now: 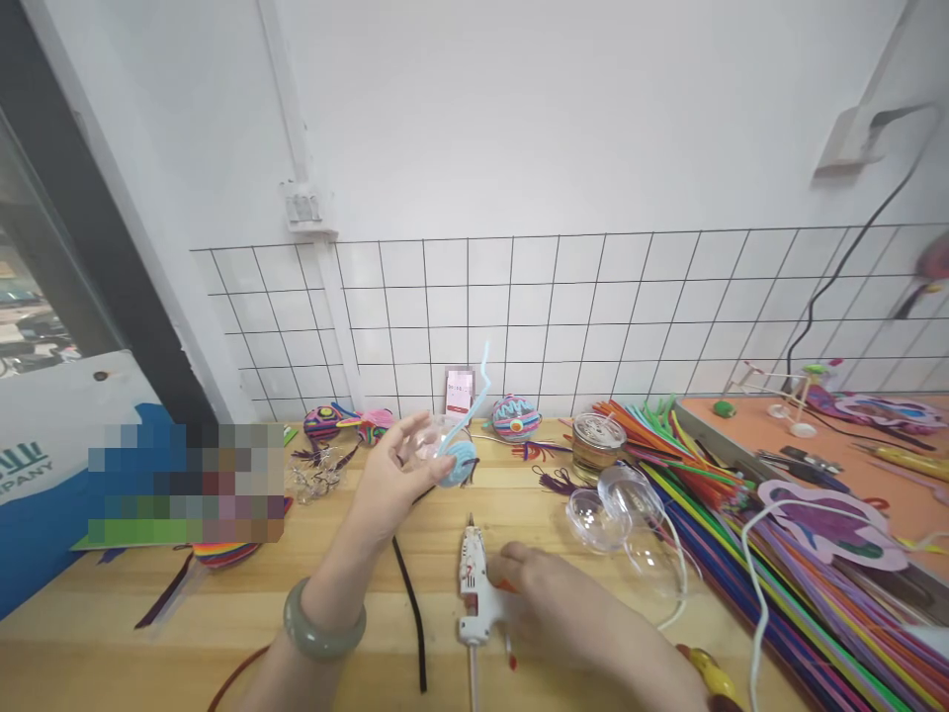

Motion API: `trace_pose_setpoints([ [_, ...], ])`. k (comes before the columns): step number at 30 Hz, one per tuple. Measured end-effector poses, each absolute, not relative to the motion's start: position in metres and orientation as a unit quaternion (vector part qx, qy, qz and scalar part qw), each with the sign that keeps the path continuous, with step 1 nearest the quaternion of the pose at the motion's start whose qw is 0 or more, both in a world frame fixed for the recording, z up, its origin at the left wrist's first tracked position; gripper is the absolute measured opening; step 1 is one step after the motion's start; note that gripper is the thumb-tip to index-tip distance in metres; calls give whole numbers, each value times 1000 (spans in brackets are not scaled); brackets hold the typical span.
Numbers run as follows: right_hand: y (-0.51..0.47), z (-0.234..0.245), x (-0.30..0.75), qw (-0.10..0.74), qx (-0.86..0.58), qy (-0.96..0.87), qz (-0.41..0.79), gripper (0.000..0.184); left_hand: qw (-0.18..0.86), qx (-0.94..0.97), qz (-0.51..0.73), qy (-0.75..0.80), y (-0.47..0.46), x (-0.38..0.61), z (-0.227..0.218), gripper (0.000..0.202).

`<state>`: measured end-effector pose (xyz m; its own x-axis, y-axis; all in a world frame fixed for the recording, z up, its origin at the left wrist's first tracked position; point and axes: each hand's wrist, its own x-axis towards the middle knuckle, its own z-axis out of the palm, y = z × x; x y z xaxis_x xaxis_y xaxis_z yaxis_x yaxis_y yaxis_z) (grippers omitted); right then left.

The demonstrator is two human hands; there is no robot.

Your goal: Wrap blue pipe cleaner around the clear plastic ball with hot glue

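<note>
My left hand (404,470) is raised over the table, its fingers closed around a clear plastic ball (428,442). On the side of the ball sits a coil of light blue pipe cleaner (460,463), pressed by my thumb; its loose end (481,391) sticks up. Lower down, my right hand (530,578) is curled around the handle side of a white hot glue gun (473,578), which points away from me near the tabletop. Part of the handle and some fingertips are hidden and slightly blurred. A black strip (411,613) lies between my arms.
Yarn-wrapped balls (517,417) stand by the wall grid. To the right are a round clear container (597,440), empty clear half-shells (593,519), and many coloured pipe cleaners (771,583). A white cable (752,583) loops across them. An orange board (741,435) carries tools.
</note>
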<state>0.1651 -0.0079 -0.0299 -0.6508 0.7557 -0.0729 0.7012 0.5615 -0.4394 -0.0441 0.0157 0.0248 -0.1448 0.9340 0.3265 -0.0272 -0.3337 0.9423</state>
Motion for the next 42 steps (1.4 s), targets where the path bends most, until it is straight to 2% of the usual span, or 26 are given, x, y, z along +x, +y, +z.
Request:
trace_pose_setpoints([
  [3, -8, -12, 177, 152, -415, -887, 136, 21, 415, 547, 582, 435, 14, -35, 20, 69],
  [7, -3, 1, 192, 386, -327, -860, -72, 22, 462, 565, 522, 441, 10, -21, 11, 73],
  [9, 2, 2, 197, 427, -310, -839, -135, 32, 489, 575, 494, 431, 8, -16, 7, 75],
  [12, 7, 3, 201, 421, -306, -839, -159, 37, 521, 582, 464, 417, 6, -13, 3, 75],
  [19, 7, 10, 210, 440, -274, -843, -142, 16, 563, 579, 456, 374, 6, -17, 4, 70],
  [27, 1, 9, 206, 431, -259, -858, -102, 23, 593, 564, 466, 335, 6, -17, 5, 68],
  [42, -5, 13, 202, 443, -253, -854, -97, 21, 599, 537, 494, 330, 7, -15, 5, 67],
])
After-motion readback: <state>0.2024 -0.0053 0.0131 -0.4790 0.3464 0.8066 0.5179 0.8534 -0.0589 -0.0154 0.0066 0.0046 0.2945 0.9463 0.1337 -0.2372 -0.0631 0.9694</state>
